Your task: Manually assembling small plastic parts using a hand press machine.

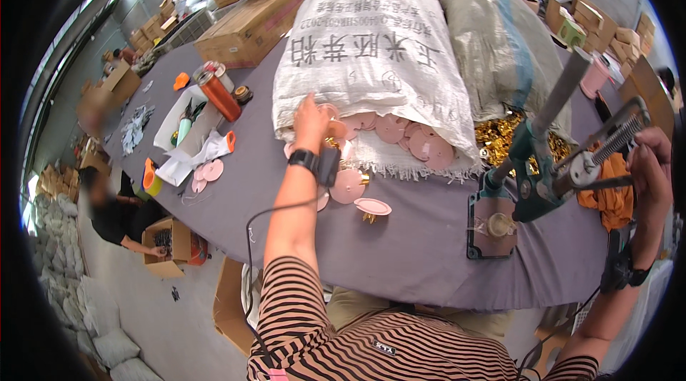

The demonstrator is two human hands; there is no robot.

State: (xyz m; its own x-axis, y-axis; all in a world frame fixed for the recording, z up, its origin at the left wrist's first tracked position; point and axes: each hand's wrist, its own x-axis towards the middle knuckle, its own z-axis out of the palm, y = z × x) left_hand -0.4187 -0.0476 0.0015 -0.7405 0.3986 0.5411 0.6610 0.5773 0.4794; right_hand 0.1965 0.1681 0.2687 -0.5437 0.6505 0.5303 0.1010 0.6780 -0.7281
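My left hand is at the mouth of a white woven sack, its fingers closed about a pink disc at the sack's left edge. Several pink discs spill from the opening, and one flat disc lies just in front. Nearer to me, a pink disc on gold-coloured legs stands alone on the cloth. At the far right, my right hand is curled round the end of the lever of a green hand press. A round pale piece sits on the press base.
Gold-coloured pieces spill from a second sack behind the press. An orange cloth lies right of it. To the left are a white box of tools, an orange flask and a carton. A person sits beyond the table's left edge.
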